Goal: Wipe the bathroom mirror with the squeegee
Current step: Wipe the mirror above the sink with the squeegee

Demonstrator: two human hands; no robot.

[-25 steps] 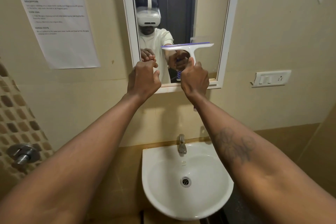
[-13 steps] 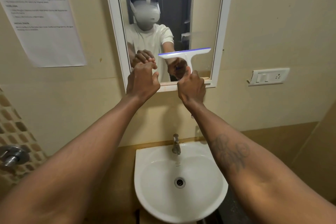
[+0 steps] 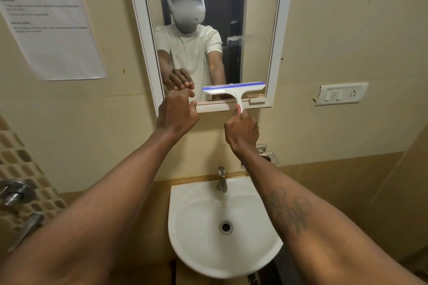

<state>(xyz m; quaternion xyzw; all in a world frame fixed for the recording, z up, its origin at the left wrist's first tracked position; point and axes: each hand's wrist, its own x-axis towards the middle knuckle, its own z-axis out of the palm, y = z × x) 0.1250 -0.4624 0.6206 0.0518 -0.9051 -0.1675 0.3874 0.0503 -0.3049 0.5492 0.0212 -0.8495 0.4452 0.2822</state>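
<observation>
The white-framed mirror (image 3: 275, 30) hangs on the beige wall above the sink. A white squeegee (image 3: 234, 89) with a blue blade edge lies flat against the bottom right of the glass, just above the lower frame. My right hand (image 3: 242, 131) is closed around its handle below the frame, thumb pointing up the stem. My left hand (image 3: 177, 111) rests at the mirror's lower left corner, fingers curled against the frame and glass, holding nothing that I can see. The glass reflects a person in a white shirt and headset.
A white basin (image 3: 208, 245) with a metal tap (image 3: 221, 179) sits directly below. A printed paper sheet (image 3: 48, 23) is taped to the wall on the left. A switch and socket plate (image 3: 340, 93) is on the right. Metal shower fittings (image 3: 14, 192) stick out at far left.
The squeegee has slid down the glass from mid-height to the bottom edge, my right hand dropping below the frame. My left hand stayed at the lower left corner.
</observation>
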